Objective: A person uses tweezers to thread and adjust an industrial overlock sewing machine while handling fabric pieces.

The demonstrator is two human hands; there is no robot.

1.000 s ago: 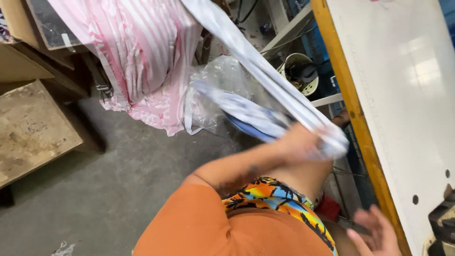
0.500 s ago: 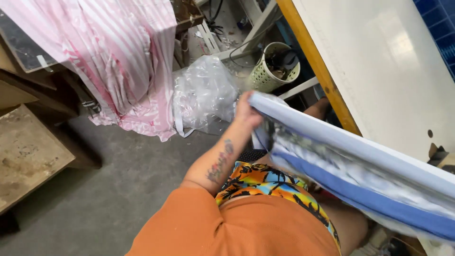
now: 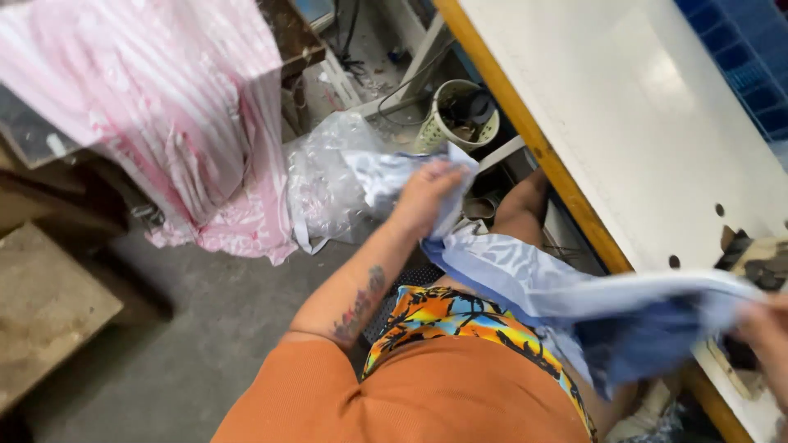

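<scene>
Since half a second ago the light blue cloth has swung down from its slanting stretch across the view and now hangs slack and crumpled over the person's lap, running from the left hand near the floor-side bag to the right hand at the counter edge. The left hand has moved up and away from the body and is clenched on one bunched end of the cloth. The right hand, blurred at the frame's edge, grips the other end, where a darker blue fold shows underneath.

The cloth is thin, soft and faintly glossy, creased in long folds. The counter is a flat, smooth white board with an orange-yellow wooden rim and a few small round holes. Beside the left hand lies a clear, crinkly plastic bag. A pink-and-white striped fabric drapes in pleats further left. A pale perforated basket stands beneath the counter on the grey concrete floor.
</scene>
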